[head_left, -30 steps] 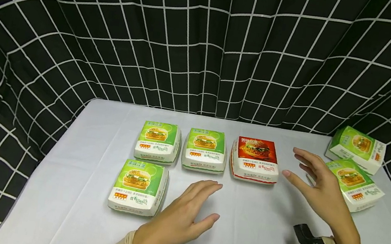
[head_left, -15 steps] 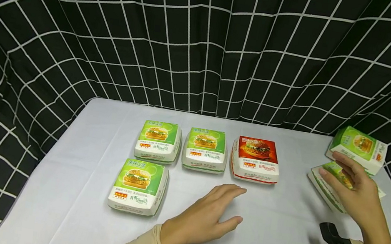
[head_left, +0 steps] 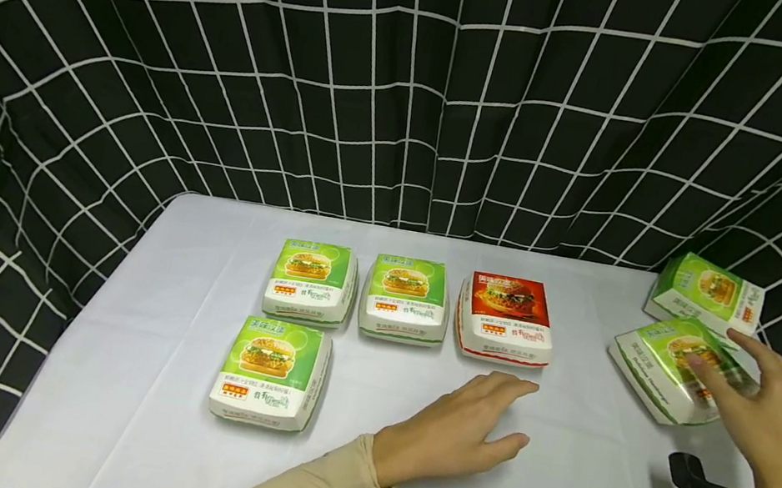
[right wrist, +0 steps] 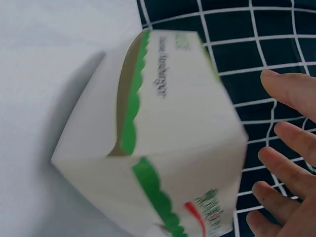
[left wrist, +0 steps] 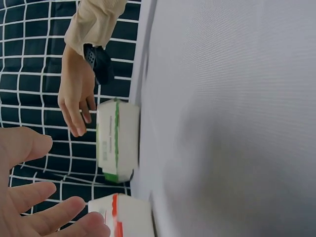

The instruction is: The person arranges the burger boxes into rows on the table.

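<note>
My right hand (head_left: pixel 764 409) hovers at the near right box, its thumb overlapping the lid in the head view. That box is a green and white burger box (head_left: pixel 660 373) lying at an angle. In the right wrist view the fingers (right wrist: pixel 279 160) are spread beside the same box, whose front edge gapes slightly. Above the middle of the table my left hand (head_left: pixel 449 434) holds nothing, fingers and thumb apart. Nearest to it is a red and white burger box (head_left: pixel 507 316). The left wrist view shows the relaxed left hand (left wrist: pixel 29 197) with the red-edged box (left wrist: pixel 133 215) beyond.
Two green burger boxes (head_left: pixel 305 282) (head_left: pixel 403 301) stand in the back row, left of the red one. Another green box (head_left: pixel 273 370) sits in front at left. One more green box (head_left: pixel 706 291) leans at the far right corner. Black grid cloth (head_left: pixel 413 95) surrounds the white table (head_left: pixel 161 311).
My right hand has moved right, from beside the red box to the near right green box. My left hand has slid rightward across the table, still empty. The boxes have stayed in place.
</note>
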Demonstrator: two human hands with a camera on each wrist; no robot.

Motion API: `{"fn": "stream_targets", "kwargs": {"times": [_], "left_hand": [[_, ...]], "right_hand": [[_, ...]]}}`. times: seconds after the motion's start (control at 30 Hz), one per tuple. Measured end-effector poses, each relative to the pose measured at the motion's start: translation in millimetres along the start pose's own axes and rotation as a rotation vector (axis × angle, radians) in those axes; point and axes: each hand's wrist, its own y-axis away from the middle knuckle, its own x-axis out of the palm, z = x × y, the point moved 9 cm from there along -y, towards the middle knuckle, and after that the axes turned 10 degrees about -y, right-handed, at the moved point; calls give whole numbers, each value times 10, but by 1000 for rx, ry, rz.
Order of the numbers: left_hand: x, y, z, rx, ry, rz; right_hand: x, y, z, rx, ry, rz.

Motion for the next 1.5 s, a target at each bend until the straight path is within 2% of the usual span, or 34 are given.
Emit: {"fn": "stream_targets", "kwargs": {"times": [0.17,0.47,0.8,1.0,1.3,1.5], "left_hand": [[84,-139,-70,4,3,31],[154,-445,-189,11,-45,47],[267,-703,-243,-9,-18,68],[341,-803,-233,-40,-7,82],[516,-943,-237,-103,75,135],[643,-948,-226,-137,134,160]], "right_hand": [[4,-21,-129,34,-10,0],[58,-101,-315,28,-17,60],[49,-88,-316,0,34,97],[118,-78,-387,42,-3,217],[211,-23,-514,162,43,434],[246,14,-480,141,68,515]]}}
